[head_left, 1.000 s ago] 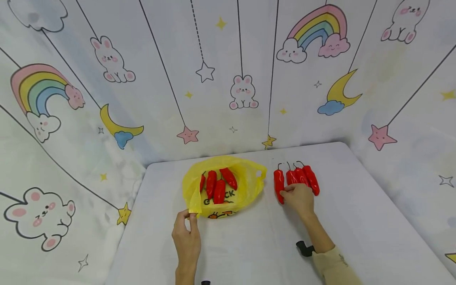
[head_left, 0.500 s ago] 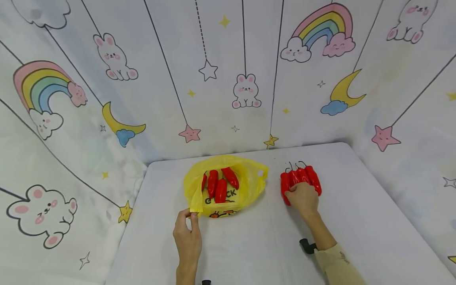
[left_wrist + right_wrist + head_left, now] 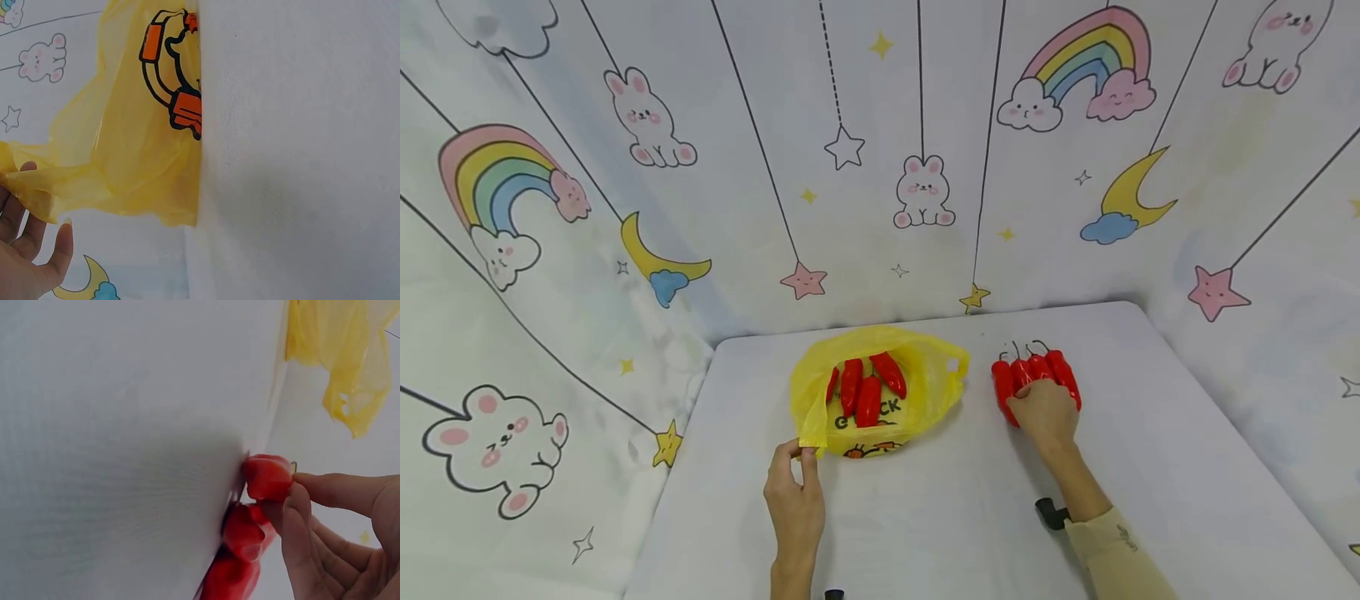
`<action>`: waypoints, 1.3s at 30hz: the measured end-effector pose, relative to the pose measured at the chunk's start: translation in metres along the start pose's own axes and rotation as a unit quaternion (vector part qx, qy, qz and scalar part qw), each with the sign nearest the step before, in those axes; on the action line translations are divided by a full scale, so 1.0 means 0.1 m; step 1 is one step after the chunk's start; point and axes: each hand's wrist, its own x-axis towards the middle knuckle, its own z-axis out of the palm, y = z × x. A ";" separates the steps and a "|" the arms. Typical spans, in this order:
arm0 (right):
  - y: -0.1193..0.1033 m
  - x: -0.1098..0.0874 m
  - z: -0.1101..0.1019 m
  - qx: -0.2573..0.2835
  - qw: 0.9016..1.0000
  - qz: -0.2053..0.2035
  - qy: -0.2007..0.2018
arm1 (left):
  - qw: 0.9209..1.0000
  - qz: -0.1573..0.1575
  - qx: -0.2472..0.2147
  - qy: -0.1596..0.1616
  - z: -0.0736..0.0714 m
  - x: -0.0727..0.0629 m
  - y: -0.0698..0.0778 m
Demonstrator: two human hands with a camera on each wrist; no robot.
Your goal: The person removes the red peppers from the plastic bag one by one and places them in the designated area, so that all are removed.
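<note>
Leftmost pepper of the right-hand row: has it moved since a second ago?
Yes, the leftmost pepper has shifted right, judged against the yellow star behind the table.

Red peppers (image 3: pixel 1003 383), yellow bag (image 3: pixel 930 387)

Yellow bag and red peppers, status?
Left hand holds yellow bag at near edge. Right hand pinches leftmost red pepper of row. Four peppers visible inside bag. Right hand partly hides row, head view.

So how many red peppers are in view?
8: four peppers inside the yellow bag, four loose peppers lined up at the right hand; the bag may hide more.
</note>
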 end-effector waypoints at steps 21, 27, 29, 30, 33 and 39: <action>-0.18 0.00 -0.09 0.028 0.997 0.016 0.065 | 1.000 0.006 0.004 0.000 -0.02 0.04 0.02; -0.43 -0.02 -0.13 0.050 0.995 0.012 0.081 | 1.000 0.010 0.002 0.003 -0.02 0.03 0.02; -0.51 -0.04 -0.12 0.062 0.994 0.008 0.085 | 1.000 0.008 0.001 0.003 -0.02 0.03 0.02; -0.56 -0.04 -0.12 0.071 0.994 0.004 0.086 | 1.000 0.007 0.000 0.002 -0.02 0.02 0.01; -0.68 -0.06 -0.10 0.095 0.992 -0.013 0.087 | 1.000 0.004 -0.001 0.002 -0.01 0.01 0.01; -0.89 -0.07 -0.05 0.121 0.989 -0.033 0.078 | 1.000 0.004 0.001 0.004 -0.02 0.00 0.00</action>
